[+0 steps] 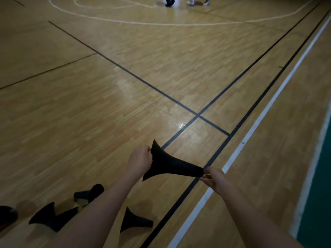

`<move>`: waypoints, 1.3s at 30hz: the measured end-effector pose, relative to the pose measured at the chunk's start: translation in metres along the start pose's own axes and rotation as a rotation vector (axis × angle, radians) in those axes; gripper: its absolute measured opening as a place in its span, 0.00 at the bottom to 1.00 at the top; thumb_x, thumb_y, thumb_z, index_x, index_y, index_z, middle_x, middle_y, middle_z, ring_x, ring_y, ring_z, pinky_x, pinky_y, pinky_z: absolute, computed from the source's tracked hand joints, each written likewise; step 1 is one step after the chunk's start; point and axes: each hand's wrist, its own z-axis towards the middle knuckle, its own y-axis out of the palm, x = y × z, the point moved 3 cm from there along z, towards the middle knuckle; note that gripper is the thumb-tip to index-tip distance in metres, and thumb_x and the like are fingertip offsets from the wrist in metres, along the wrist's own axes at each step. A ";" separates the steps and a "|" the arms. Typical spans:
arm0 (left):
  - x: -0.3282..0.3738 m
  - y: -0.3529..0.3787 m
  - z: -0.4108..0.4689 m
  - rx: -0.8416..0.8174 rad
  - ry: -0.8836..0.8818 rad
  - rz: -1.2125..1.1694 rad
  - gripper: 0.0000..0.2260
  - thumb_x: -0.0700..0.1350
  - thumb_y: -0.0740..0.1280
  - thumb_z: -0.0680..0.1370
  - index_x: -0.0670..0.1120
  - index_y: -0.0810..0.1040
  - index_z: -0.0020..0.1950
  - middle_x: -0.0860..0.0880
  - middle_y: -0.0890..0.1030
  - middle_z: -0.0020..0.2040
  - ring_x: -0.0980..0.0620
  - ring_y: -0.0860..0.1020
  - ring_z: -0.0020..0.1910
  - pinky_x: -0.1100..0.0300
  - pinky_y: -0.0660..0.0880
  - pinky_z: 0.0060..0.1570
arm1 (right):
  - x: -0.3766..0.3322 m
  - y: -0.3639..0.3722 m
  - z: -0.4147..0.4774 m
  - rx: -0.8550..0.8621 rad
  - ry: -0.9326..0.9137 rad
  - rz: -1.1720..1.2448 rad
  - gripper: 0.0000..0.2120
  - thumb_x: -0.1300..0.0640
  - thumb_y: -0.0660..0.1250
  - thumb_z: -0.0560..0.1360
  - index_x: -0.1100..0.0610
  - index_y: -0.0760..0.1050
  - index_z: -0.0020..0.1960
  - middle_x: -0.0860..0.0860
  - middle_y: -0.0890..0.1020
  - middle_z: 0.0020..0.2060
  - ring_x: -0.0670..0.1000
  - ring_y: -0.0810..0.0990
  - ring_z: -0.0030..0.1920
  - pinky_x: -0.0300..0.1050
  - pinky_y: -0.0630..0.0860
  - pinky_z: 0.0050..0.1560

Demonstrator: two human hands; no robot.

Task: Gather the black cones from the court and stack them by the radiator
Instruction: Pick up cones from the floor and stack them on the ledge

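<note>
I hold one black cone (169, 163) sideways above the wooden court floor. My left hand (140, 161) grips the flared base of this cone. My right hand (214, 179) pinches its narrow tip. More black cones lie tipped over on the floor below my left arm: one cone (90, 193) near my forearm, one cone (45, 217) further left, and one cone (137, 221) between my arms. A dark shape (7, 214) at the left edge could be another cone. No radiator is in view.
Black court lines (198, 115) cross ahead of my hands, and a white sideline (250, 133) runs along the right. A green strip of floor (320, 176) lies beyond it. The legs of people (170, 1) stand at the far end of the court.
</note>
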 end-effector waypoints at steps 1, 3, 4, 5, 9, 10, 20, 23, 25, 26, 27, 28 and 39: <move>0.006 -0.006 -0.002 -0.003 0.001 -0.016 0.12 0.42 0.55 0.81 0.42 0.78 0.49 0.45 0.80 0.39 0.47 0.79 0.35 0.56 0.71 0.31 | -0.003 -0.006 -0.005 0.012 -0.034 0.002 0.10 0.65 0.60 0.78 0.67 0.73 0.56 0.60 0.76 0.40 0.54 0.76 0.34 0.43 0.73 0.34; 0.021 -0.018 -0.007 0.011 0.009 -0.044 0.11 0.42 0.56 0.80 0.42 0.78 0.50 0.45 0.80 0.39 0.47 0.79 0.36 0.56 0.71 0.32 | -0.013 -0.019 -0.020 0.032 -0.097 0.023 0.11 0.65 0.61 0.78 0.67 0.74 0.58 0.61 0.78 0.47 0.54 0.79 0.40 0.43 0.74 0.37; 0.025 -0.024 -0.008 0.017 0.015 -0.050 0.12 0.42 0.56 0.80 0.42 0.79 0.50 0.45 0.80 0.40 0.46 0.79 0.36 0.56 0.71 0.32 | -0.016 -0.022 -0.025 0.036 -0.114 0.046 0.12 0.65 0.61 0.77 0.67 0.73 0.60 0.61 0.79 0.51 0.55 0.80 0.45 0.44 0.75 0.40; 0.029 -0.028 -0.008 0.020 0.033 -0.051 0.12 0.42 0.56 0.80 0.42 0.79 0.50 0.44 0.80 0.40 0.46 0.79 0.37 0.55 0.71 0.32 | -0.019 -0.024 -0.028 0.043 -0.129 0.065 0.14 0.65 0.62 0.77 0.67 0.72 0.62 0.61 0.78 0.54 0.55 0.80 0.50 0.45 0.76 0.45; 0.058 -0.043 -0.009 0.000 0.115 -0.051 0.12 0.41 0.56 0.81 0.42 0.79 0.50 0.42 0.81 0.44 0.45 0.80 0.40 0.54 0.73 0.35 | -0.028 -0.046 -0.052 0.042 -0.131 0.173 0.14 0.63 0.61 0.78 0.67 0.72 0.62 0.60 0.78 0.55 0.55 0.78 0.53 0.46 0.74 0.49; 0.065 -0.046 -0.008 -0.004 0.130 -0.046 0.12 0.41 0.56 0.81 0.42 0.79 0.50 0.43 0.81 0.44 0.46 0.80 0.40 0.53 0.74 0.36 | -0.029 -0.051 -0.057 0.043 -0.128 0.188 0.13 0.63 0.61 0.78 0.67 0.73 0.61 0.61 0.79 0.54 0.56 0.78 0.51 0.45 0.74 0.46; 0.155 -0.051 0.002 -0.123 0.407 -0.129 0.09 0.39 0.59 0.78 0.42 0.79 0.46 0.44 0.81 0.41 0.47 0.80 0.39 0.47 0.80 0.42 | -0.023 -0.119 -0.121 0.148 -0.197 0.492 0.04 0.66 0.66 0.76 0.64 0.75 0.50 0.58 0.77 0.50 0.56 0.77 0.45 0.45 0.77 0.38; 0.180 -0.044 -0.002 -0.188 0.490 -0.161 0.10 0.38 0.59 0.76 0.40 0.81 0.43 0.43 0.82 0.38 0.46 0.81 0.38 0.48 0.80 0.40 | -0.011 -0.142 -0.140 0.211 -0.229 0.625 0.04 0.67 0.66 0.75 0.65 0.74 0.49 0.58 0.76 0.48 0.57 0.76 0.45 0.41 0.79 0.31; 0.196 -0.037 -0.007 -0.240 0.536 -0.160 0.10 0.39 0.59 0.76 0.40 0.80 0.42 0.43 0.82 0.37 0.45 0.81 0.38 0.49 0.80 0.41 | -0.004 -0.156 -0.152 0.250 -0.254 0.674 0.07 0.68 0.66 0.75 0.66 0.74 0.53 0.58 0.75 0.48 0.58 0.76 0.46 0.43 0.80 0.35; 0.205 -0.033 -0.010 -0.270 0.564 -0.168 0.10 0.39 0.59 0.76 0.41 0.80 0.41 0.43 0.81 0.36 0.45 0.81 0.38 0.48 0.80 0.41 | 0.002 -0.164 -0.157 0.275 -0.261 0.695 0.09 0.68 0.66 0.75 0.66 0.74 0.55 0.58 0.75 0.49 0.58 0.76 0.47 0.44 0.80 0.39; 0.212 -0.029 -0.012 -0.300 0.588 -0.177 0.10 0.39 0.59 0.77 0.42 0.80 0.41 0.43 0.81 0.36 0.45 0.81 0.38 0.47 0.81 0.41 | 0.008 -0.171 -0.163 0.296 -0.263 0.713 0.10 0.68 0.66 0.76 0.67 0.73 0.57 0.58 0.75 0.51 0.58 0.76 0.48 0.45 0.79 0.42; 0.223 -0.023 -0.019 -0.334 0.615 -0.186 0.10 0.39 0.59 0.77 0.42 0.80 0.42 0.43 0.81 0.37 0.46 0.81 0.37 0.47 0.81 0.41 | 0.016 -0.180 -0.171 0.322 -0.264 0.740 0.11 0.67 0.66 0.76 0.67 0.73 0.58 0.59 0.75 0.53 0.59 0.76 0.51 0.45 0.78 0.44; 0.368 0.069 -0.141 -0.643 0.811 -0.182 0.09 0.38 0.58 0.79 0.41 0.77 0.52 0.44 0.79 0.42 0.48 0.78 0.40 0.56 0.78 0.36 | 0.120 -0.314 -0.264 0.673 -0.324 1.048 0.13 0.68 0.65 0.76 0.67 0.72 0.60 0.59 0.73 0.55 0.58 0.70 0.57 0.53 0.73 0.58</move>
